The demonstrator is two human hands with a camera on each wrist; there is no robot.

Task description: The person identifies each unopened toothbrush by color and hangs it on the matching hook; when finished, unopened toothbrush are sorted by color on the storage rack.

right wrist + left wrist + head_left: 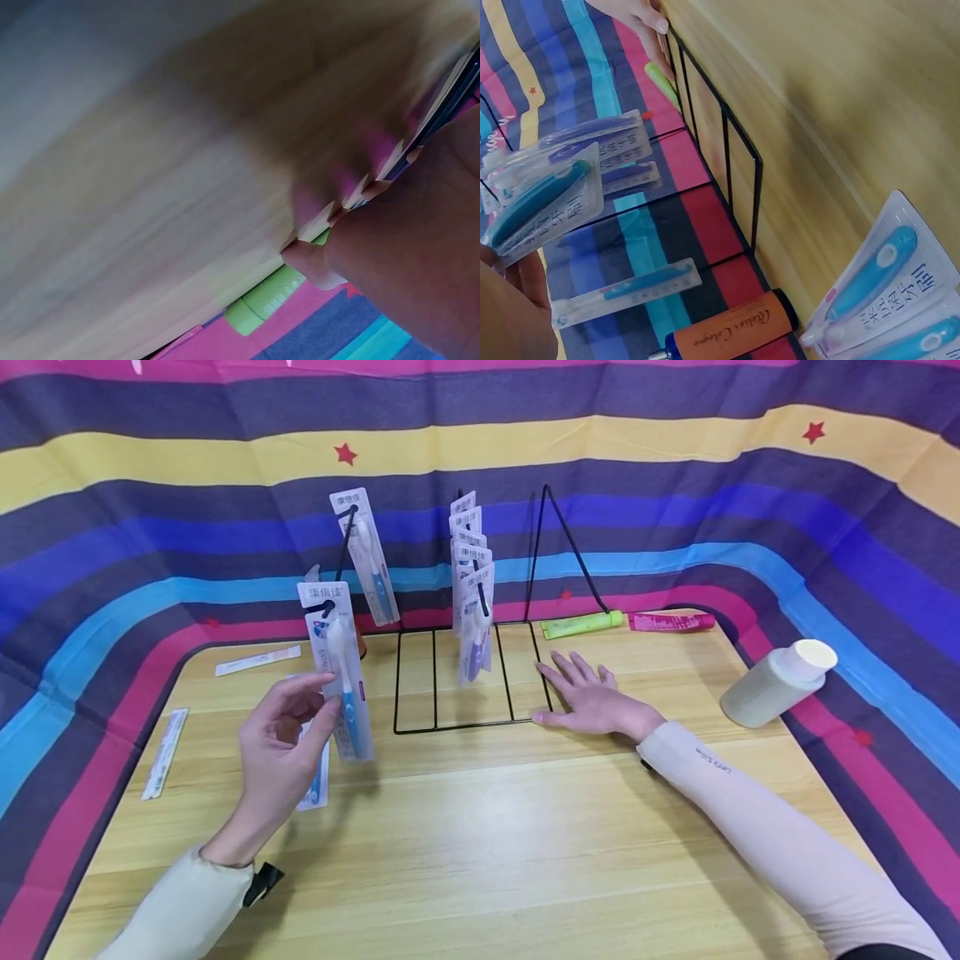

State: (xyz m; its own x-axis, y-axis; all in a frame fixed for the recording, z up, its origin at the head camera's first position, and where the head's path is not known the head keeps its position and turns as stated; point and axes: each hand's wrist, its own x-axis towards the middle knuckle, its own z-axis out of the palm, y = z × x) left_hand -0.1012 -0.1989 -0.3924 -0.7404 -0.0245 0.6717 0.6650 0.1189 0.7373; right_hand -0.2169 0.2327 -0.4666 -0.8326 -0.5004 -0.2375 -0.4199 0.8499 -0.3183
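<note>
My left hand (281, 752) pinches the lower edge of a packaged blue-and-white toothbrush (327, 639) between thumb and fingers. The top hole of that pack is on the front end of the left hook of a black wire rack (457, 727). Farther back on this hook hangs another packaged toothbrush (367, 556). Several packs with purple-handled toothbrushes (474, 618) hang in a row from the middle hook. With fingers spread, my right hand (592, 697) rests on the table beside the rack's right base wire, partly touching it.
Packaged toothbrushes (885, 270) lie on the table by my left hand. Behind them is an orange-labelled bottle (735, 328). Narrow white packets (165, 753) lie at the left. A green tube (581, 625), a pink tube (670, 622) and a pale bottle (765, 689) are at the right.
</note>
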